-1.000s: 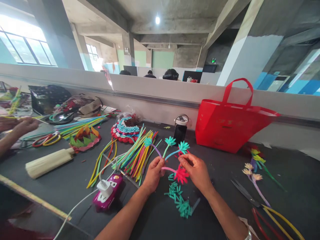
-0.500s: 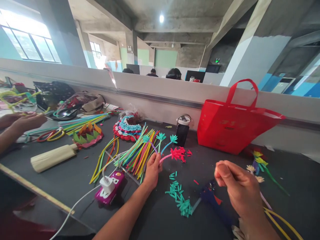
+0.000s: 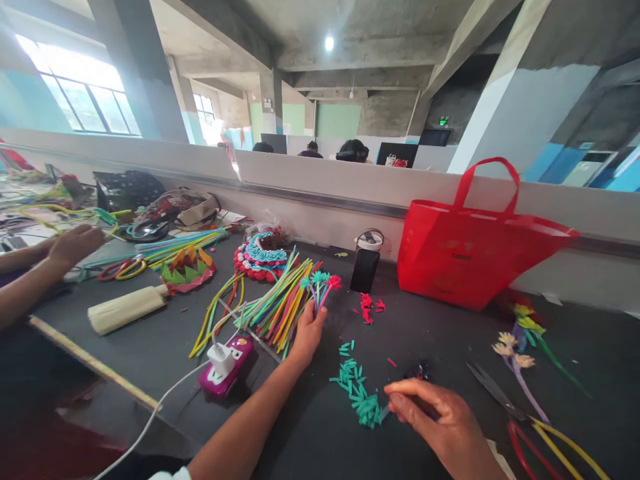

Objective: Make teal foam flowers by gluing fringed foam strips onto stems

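Observation:
My left hand [image 3: 309, 333] is closed around the stems of several flowers made of fuzzy craft stems, teal flowers [image 3: 320, 279] and a red flower [image 3: 333, 283], held upright over the table. Low on the right, my right hand [image 3: 433, 417] has its thumb and forefinger drawn together beside a pile of short teal pieces [image 3: 367, 408]. What those fingers hold, if anything, I cannot make out. A dark object, partly hidden, lies behind this hand. Small red pieces [image 3: 367, 308] are scattered beyond my left hand. Scissors [image 3: 500, 397] lie with blades apart to the right.
A bundle of coloured fuzzy stems [image 3: 280, 310] lies left of my left hand, near a purple power strip [image 3: 227, 373] with a white cable. A phone [image 3: 365, 270] leans upright by a red bag [image 3: 450, 260]. Finished flowers [image 3: 515, 350] rest at right. Another person's hands [image 3: 75, 250] work at left.
My right hand has moved left and down to the teal pile, uncovering the scissors. In my left hand the flowers have drawn closer together, the red one now beside the teal ones.

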